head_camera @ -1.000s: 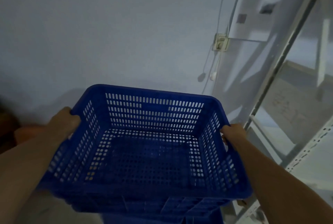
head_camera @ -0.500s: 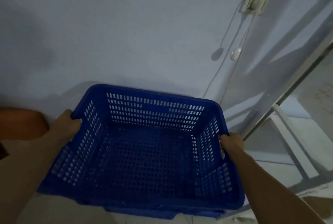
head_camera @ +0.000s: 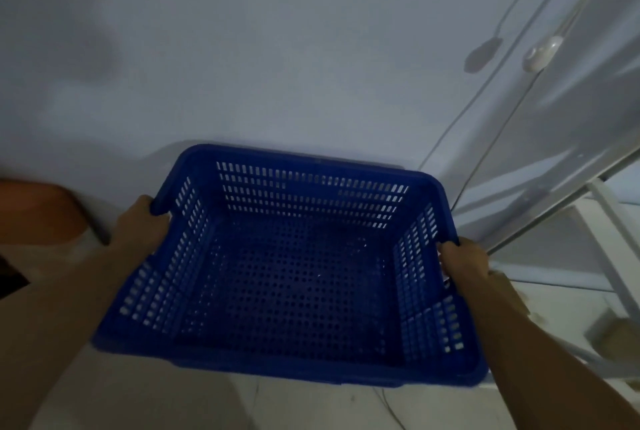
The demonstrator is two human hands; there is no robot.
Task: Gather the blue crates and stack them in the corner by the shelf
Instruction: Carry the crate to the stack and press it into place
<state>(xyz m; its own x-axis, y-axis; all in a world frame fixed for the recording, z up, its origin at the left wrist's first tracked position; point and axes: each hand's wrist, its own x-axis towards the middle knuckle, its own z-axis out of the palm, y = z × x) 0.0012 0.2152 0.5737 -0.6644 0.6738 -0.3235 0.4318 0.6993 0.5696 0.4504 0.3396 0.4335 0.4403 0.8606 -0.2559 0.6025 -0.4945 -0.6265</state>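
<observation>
Both hands, left hand [head_camera: 140, 230] and right hand [head_camera: 464, 261], grasp the blue crate [head_camera: 294, 273] by its rims (lower level, square to the wall [head_camera: 277, 66]).

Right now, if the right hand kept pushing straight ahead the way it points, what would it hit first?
Probably the wall. The right hand grips the blue crate rim and points toward it, left of the shelf frame. A hanging cord lies near that line; depth is unclear.
</observation>
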